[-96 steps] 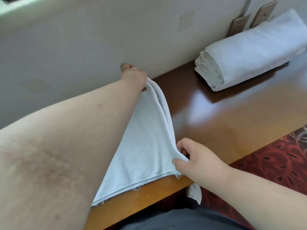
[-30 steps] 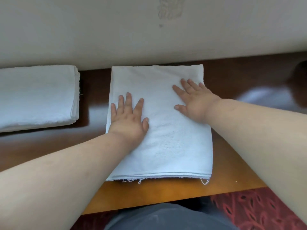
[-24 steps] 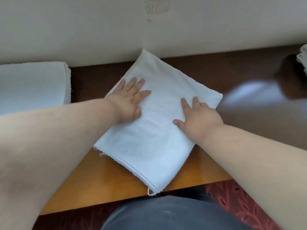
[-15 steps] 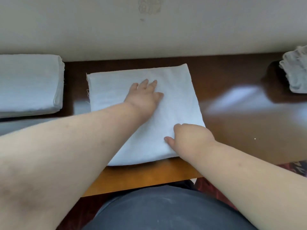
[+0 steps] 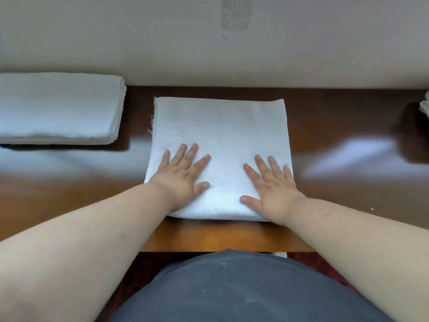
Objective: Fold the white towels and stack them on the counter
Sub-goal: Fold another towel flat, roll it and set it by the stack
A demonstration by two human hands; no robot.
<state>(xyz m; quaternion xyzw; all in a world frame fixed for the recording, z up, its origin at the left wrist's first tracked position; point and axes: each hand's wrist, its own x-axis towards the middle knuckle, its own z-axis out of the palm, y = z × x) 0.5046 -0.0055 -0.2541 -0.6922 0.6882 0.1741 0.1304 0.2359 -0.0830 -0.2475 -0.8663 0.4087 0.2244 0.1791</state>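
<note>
Matt white cloth towel (image 5: 220, 126), glossy smooth wooden counter (image 5: 336, 182)

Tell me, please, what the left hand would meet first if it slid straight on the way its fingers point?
The left hand lies flat on the folded towel, fingers pointing away and slightly right. It would cross bare towel, probably a strip of counter, then meet the wall.

Soft daylight, pale glare streaks on glossy counter (image 5: 348, 149), wide-angle bending at edges

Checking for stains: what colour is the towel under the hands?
Plain white towel, no marks visible; head view.
</note>
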